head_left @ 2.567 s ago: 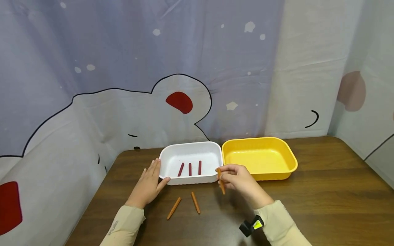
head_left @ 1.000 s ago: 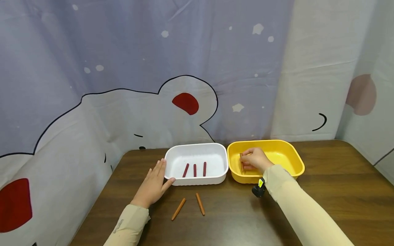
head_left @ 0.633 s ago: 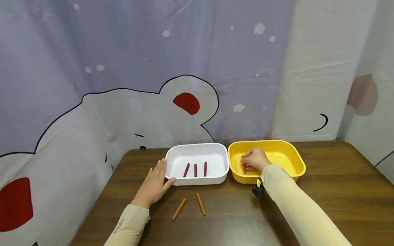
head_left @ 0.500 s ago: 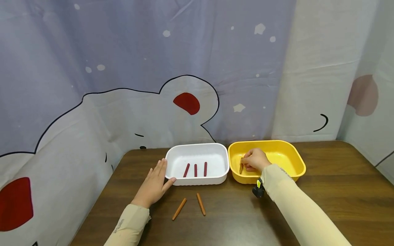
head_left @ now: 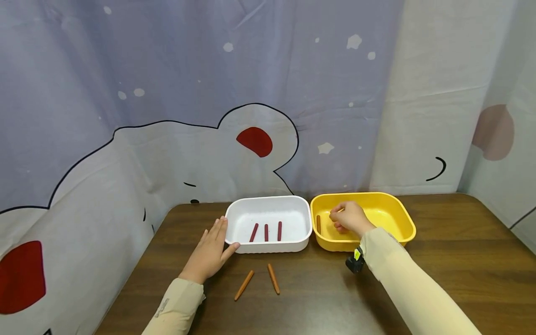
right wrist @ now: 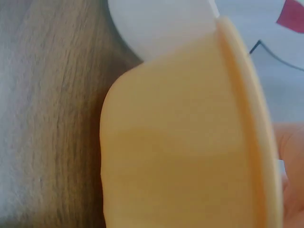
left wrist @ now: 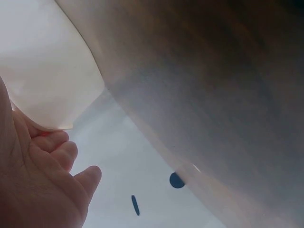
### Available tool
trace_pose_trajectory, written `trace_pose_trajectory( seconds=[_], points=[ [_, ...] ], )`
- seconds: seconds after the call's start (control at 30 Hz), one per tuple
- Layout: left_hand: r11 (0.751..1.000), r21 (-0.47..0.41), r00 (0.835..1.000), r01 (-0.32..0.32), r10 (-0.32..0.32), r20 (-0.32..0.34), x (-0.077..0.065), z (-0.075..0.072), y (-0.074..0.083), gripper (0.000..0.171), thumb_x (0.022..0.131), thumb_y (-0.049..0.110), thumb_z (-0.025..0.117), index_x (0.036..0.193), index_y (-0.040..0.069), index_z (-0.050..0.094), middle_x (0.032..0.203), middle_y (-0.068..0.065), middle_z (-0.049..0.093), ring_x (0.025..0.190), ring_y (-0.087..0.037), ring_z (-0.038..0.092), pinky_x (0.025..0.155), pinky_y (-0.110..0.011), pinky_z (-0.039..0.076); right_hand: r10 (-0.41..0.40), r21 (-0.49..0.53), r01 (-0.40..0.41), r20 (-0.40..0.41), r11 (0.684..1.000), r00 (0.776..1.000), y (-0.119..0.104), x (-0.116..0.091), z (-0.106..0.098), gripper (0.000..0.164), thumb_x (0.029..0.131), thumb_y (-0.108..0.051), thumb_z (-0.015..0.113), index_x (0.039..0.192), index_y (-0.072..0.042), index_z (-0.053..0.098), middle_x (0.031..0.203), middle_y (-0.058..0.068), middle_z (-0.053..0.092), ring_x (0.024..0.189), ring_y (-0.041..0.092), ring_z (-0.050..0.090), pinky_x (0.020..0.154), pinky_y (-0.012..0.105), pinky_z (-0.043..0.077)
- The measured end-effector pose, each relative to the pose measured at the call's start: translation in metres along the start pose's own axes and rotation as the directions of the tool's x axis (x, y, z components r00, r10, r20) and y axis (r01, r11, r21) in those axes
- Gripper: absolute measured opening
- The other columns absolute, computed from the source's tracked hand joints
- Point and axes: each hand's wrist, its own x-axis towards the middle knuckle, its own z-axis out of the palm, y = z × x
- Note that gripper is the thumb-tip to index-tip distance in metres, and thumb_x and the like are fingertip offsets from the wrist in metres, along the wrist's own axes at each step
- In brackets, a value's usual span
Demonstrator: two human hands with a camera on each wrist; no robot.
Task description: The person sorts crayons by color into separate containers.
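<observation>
One orange-brown stick (head_left: 318, 224) lay inside the yellow tray (head_left: 383, 216), close to the wall next to the white tray (head_left: 268, 248), and apart from the right hand (head_left: 349, 219), as I saw it on my head feed. That hand was down inside the yellow tray with its fingers loosely bent, and I could make out nothing between them; the right wrist view gave me little but tray wall, so I took the slack fingers to mean the stick was let go. Good work here, in my judgement, meant lifting the fingers straight up and clear of the stick, since a brushed round stick would probably roll. I also wanted the sleeve and wrist camera (head_left: 355, 262) kept off the front rim on the way out. The left hand (head_left: 207, 253) gripped nothing: its long fingers lay extended along the near-left end of the white tray, thumb by the front rim, and I would have kept that touch light, enough to steady the tray without pushing it. Three dark red sticks (head_left: 266, 232) lay spread out in there, and a jolt might have shifted them. On the tabletop (head_left: 310, 309), before the white tray, lay a left loose stick (head_left: 244, 285) and a right loose stick (head_left: 273, 278), their far ends nearer each other than their near ends. For either, I judged a mid-length pinch best, with a low release beside and parallel to the one in the yellow tray.
</observation>
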Motion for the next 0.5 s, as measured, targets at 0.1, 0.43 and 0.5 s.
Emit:
trace_pose_trajectory(
  seconds=[0.1,0.43,0.5],
  points=[
    [1.000,0.002,1.000,0.001,-0.001,0.001,0.000,0.000,0.000,0.084,0.104,0.049,0.052,0.156,-0.010,0.023,0.163,-0.025,0.025,0.152,-0.038,0.022,0.119,-0.061,0.023,-0.046,-0.025,0.046,-0.023,0.999,0.999,-0.003,-0.006,0.000,0.024,0.097,-0.008,0.060,0.113,0.010,0.061,0.089,0.020,0.068,0.064,0.018,0.064,0.062,0.029,0.060],
    [1.000,0.005,1.000,0.003,-0.003,-0.002,-0.001,0.001,0.000,0.084,0.104,0.049,0.052,0.156,-0.009,0.024,0.163,-0.025,0.025,0.151,-0.039,0.023,0.119,-0.061,0.023,-0.261,-0.076,0.252,-0.144,0.965,0.955,-0.010,-0.037,0.003,0.022,0.094,-0.005,0.058,0.109,0.008,0.067,0.091,0.015,0.068,0.074,0.021,0.069,0.066,0.027,0.059],
    [1.000,0.004,1.000,0.004,-0.004,0.001,-0.001,0.001,0.000,0.084,0.104,0.050,0.052,0.157,-0.009,0.023,0.163,-0.025,0.025,0.152,-0.038,0.022,0.119,-0.061,0.023,-0.295,-0.091,0.283,-0.170,0.955,0.940,-0.011,-0.046,0.005,0.021,0.093,-0.005,0.059,0.108,0.006,0.069,0.088,0.012,0.068,0.072,0.019,0.068,0.065,0.026,0.057]
  ],
)
